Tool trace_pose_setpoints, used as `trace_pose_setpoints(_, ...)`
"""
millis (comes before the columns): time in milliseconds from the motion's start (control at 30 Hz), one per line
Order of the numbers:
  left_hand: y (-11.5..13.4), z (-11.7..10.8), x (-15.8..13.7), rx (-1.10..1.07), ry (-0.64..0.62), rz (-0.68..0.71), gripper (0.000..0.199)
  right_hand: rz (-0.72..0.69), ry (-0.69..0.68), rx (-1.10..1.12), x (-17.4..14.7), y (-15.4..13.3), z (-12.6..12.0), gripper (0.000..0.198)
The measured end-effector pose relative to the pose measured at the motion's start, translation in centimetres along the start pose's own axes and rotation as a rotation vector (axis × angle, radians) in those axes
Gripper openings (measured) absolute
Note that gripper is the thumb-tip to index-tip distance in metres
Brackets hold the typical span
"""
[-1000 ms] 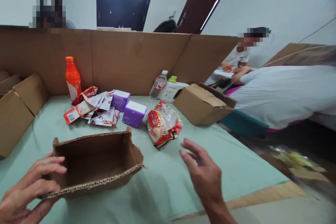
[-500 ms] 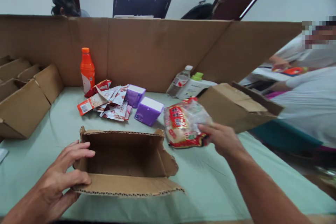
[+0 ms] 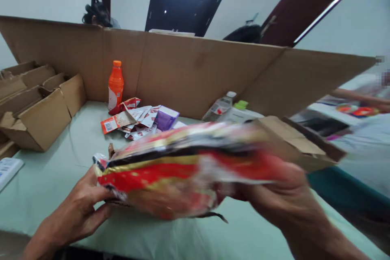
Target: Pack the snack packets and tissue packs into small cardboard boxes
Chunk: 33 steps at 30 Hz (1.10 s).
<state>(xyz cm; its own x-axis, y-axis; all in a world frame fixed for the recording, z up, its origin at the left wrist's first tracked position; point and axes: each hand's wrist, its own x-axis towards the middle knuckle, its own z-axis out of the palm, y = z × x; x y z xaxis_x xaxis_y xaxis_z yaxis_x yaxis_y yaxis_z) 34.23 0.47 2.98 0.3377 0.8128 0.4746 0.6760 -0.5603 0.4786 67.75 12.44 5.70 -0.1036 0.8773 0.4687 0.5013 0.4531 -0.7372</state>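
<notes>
My right hand [image 3: 280,199] is closed on the right end of a shiny red, gold and black food packet [image 3: 158,170], blurred by motion. The packet is held above an open cardboard box [image 3: 111,151] and hides nearly all of it; only a bit of its rim and a torn flap edge show. At the box's left end is my left hand [image 3: 82,203], its thumb low and its fingers partly behind the packet, apparently gripping the box wall. The packet's left end is against or just over those fingers.
Behind lie several white-and-red sachets [image 3: 146,115], a purple pack [image 3: 167,118] and an upright orange bottle [image 3: 116,85]. A clear bottle [image 3: 221,106] leans right, near another cardboard box [image 3: 289,140]. Left are more boxes [image 3: 50,118] and a white device [image 3: 9,172].
My right hand has brought the packet leftward and nearer, from beside the box to over it. The view has shifted, and my left hand stays at the box's left end.
</notes>
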Motion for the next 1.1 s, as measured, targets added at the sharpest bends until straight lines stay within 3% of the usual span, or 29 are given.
trace_pose_setpoints(100, 0.0, 0.2, -0.4, -0.018, 0.040, -0.058, 0.034, -0.186, -0.480, 0.007, 1.3, -3.3, 1.4, 0.035)
trace_pose_setpoints(133, 0.0, 0.3, -0.5, -0.033, 0.046, -0.069, 0.033, -0.203, -0.572, -0.005, 1.7, -3.9, 1.5, 0.036)
trace_pose_setpoints(367, -0.3, 1.1, -1.0, -0.078, 0.091, -0.098, 0.029, -0.211, -0.782, -0.171, 3.3, -3.5, 1.7, 0.039)
trace_pose_setpoints(500, -0.3, 1.4, -0.9, -0.082, 0.072, -0.076, 0.033, -0.285, -0.991, -0.322, 3.0, -3.7, 4.5, 0.025)
trace_pose_setpoints(600, -0.2, 1.3, -0.7, -0.075, 0.064, -0.057, 0.032, -0.307, -1.167, -0.466, 2.8, -3.9, 6.6, 0.026)
trace_pose_setpoints(700, -0.3, 1.1, -0.5, -0.063, 0.052, -0.030, 0.030, -0.298, -1.227, -0.512, 3.0, -3.9, 7.5, 0.030)
trace_pose_setpoints(867, -0.4, 1.0, 0.0, -0.072, 0.057, 0.020, 0.031, -0.119, -1.282, -0.537, 3.6, -4.5, 7.7, 0.030)
trace_pose_setpoints(1100, -0.5, 1.2, 0.0, -0.060, 0.024, 0.028, 0.033, -0.184, -1.225, -0.629, 3.3, -5.1, 7.9, 0.025)
